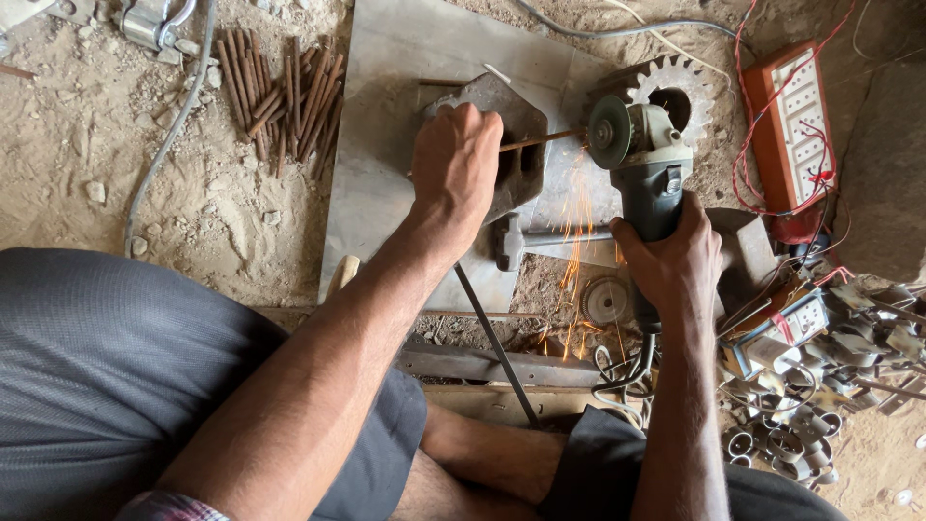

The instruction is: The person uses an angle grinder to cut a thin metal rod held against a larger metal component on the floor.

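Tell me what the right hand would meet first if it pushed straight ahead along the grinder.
Probably the toothed gear wheel beyond the grinder, which the right hand holds pointing up the picture; depth is unclear.

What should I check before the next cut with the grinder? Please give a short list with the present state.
1. Left hand pins rod on block: ok.
2. Right hand grips grinder: ok.
3. Disc meets the rod tip: ok.
4. Gloves: not ok, both hands bare.
5. Sparks fall toward bare legs: not ok.
6. Cable clear of sparks: not ok.
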